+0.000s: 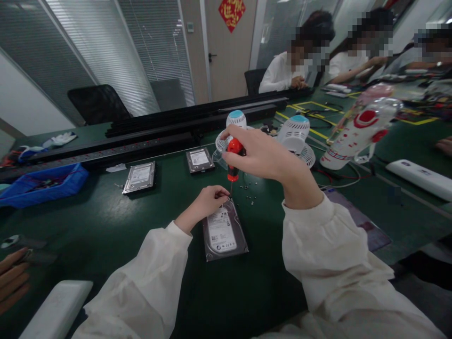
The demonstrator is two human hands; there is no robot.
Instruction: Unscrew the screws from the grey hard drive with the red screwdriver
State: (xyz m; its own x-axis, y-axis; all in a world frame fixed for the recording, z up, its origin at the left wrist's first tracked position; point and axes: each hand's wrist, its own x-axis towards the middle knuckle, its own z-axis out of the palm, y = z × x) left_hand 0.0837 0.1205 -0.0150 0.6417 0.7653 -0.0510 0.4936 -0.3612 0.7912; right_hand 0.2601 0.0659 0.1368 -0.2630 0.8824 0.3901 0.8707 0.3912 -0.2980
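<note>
A hard drive [221,230] lies label side up on the green table in front of me. My right hand [254,150] grips a red and black screwdriver [233,175] by its handle, held upright with the shaft pointing down at the drive's far end. My left hand [211,200] rests over the drive's far left corner, its fingers pinched together close to the screwdriver tip. Whatever lies between those fingertips is too small to make out. Several small screws [251,197] are scattered on the table just right of the tip.
Two more hard drives [140,177] [199,160] lie farther back. A blue tray [45,186] with parts stands at left. White fans [295,134], a bottle [360,127] and a white bar [422,179] are at right. Another person's hand [14,280] shows at the left edge.
</note>
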